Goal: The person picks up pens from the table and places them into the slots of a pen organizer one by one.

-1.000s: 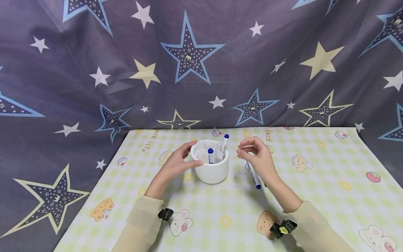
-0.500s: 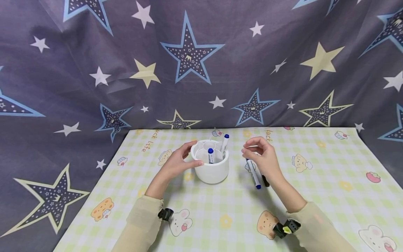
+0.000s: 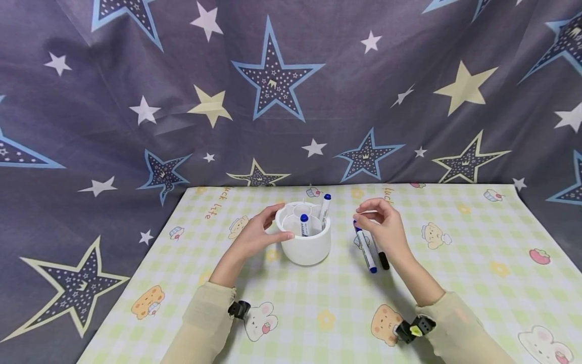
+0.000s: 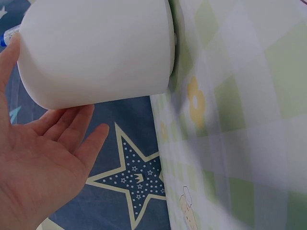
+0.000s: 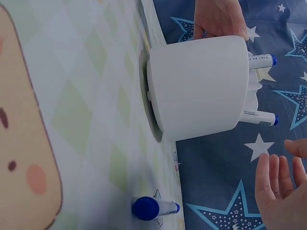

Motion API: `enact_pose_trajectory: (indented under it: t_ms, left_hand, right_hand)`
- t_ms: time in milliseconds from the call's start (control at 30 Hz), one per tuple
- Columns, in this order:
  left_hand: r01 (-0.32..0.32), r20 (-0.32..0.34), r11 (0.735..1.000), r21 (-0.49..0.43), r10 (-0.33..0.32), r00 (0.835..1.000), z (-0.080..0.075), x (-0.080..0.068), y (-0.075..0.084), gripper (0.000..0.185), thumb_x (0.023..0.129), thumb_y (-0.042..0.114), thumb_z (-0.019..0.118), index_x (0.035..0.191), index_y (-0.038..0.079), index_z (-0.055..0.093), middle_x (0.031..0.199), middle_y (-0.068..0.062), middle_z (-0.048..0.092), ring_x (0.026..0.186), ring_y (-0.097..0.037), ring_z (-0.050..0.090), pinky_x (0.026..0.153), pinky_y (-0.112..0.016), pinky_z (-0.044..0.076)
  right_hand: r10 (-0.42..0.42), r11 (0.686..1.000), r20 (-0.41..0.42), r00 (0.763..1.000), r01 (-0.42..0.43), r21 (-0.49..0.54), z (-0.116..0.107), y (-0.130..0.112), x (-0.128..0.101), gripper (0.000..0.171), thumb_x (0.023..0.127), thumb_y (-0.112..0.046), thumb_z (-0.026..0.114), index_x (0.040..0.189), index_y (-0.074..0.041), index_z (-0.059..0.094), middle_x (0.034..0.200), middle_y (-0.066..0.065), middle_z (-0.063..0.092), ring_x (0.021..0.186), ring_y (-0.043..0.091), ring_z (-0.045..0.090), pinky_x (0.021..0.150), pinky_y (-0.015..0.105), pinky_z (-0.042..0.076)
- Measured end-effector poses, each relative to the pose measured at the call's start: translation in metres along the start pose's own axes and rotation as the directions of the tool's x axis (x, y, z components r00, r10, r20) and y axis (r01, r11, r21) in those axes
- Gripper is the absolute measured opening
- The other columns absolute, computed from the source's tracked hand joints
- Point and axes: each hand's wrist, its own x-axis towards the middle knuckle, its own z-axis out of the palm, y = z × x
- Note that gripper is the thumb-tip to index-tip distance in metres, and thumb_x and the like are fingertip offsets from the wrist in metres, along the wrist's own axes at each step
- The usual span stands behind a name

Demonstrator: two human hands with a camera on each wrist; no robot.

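My left hand (image 3: 255,235) holds a white round pen holder (image 3: 306,252) by its left side, the thumb on the front rim. Two blue-capped whiteboard markers stand in it: a low one (image 3: 304,226) near the front and a taller one (image 3: 325,211) leaning at the right. To the right, my right hand (image 3: 386,231) hovers over the table with loosely bent fingers and nothing in them. Below it lie a blue-capped marker (image 3: 366,251) and a black-capped one (image 3: 383,260), partly hidden by the hand. In the right wrist view the right hand (image 5: 283,191) is likewise bare.
A checked tablecloth (image 3: 327,293) with cartoon prints covers the table. Behind its far edge hangs a dark curtain (image 3: 291,136) patterned with stars. Small black devices sit on both wrists, such as the right wrist camera (image 3: 414,328).
My right hand has drawn back to the right, away from the pen holder, uncovering more of the two markers lying on the table. The left hand and the holder stay put.
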Motion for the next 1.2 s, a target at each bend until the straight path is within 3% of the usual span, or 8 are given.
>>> enact_pose_trajectory:
  t_ms: [467,1200]
  left_hand:
    - [0.011,0.001,1.000,0.001,-0.011,1.000,0.000,0.001,0.000,0.081,0.084,0.023,0.082,0.152,0.008,0.039,0.159,-0.011,0.038,0.147,-0.034,0.036,0.125,-0.047,0.029]
    - [0.014,0.004,1.000,0.013,-0.014,1.000,0.000,0.001,-0.001,0.083,0.084,0.025,0.081,0.152,0.008,0.038,0.159,-0.012,0.038,0.147,-0.035,0.037,0.125,-0.048,0.029]
  right_hand:
    - [0.041,0.999,-0.038,0.998,-0.040,0.016,-0.009,0.013,0.004,0.026,0.091,-0.001,0.068,0.111,0.010,0.054,0.095,-0.007,0.066,0.084,0.002,0.067,0.077,0.020,0.063]
    - [0.162,0.980,-0.066,0.985,-0.169,-0.109,-0.032,0.032,0.014,0.032,0.091,-0.006,0.069,0.117,0.006,0.055,0.089,-0.016,0.064,0.078,-0.002,0.066,0.075,0.014,0.060]
